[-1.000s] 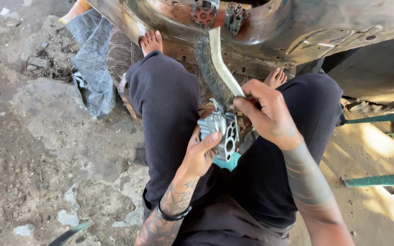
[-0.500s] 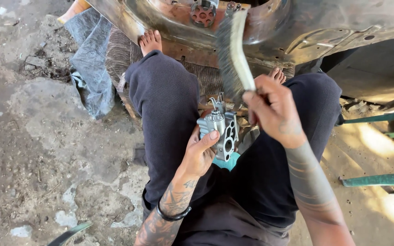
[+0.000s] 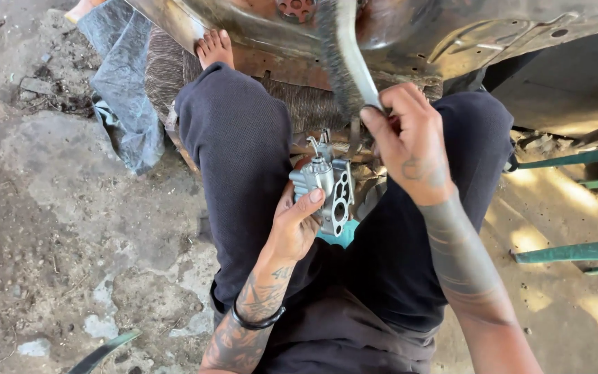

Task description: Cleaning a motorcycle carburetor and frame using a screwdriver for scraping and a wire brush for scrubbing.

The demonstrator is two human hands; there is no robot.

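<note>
Gripping a metal part [image 3: 327,190] over the lap, the left hand [image 3: 297,225] holds it upright; the right hand [image 3: 410,149], just above-right, clasps a wire brush [image 3: 337,52] pointing away.

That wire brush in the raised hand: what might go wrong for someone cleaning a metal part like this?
The stiff-bristled wire brush in the right hand hangs above the grey cast-metal part with round holes. The left hand, bare, has its thumb on the part's face, so a stroke could scrape it. The part is propped between the knees over dirty ground; it might slip and pick up grit. The bare foot sits beside the rusty metal body edge.
</note>
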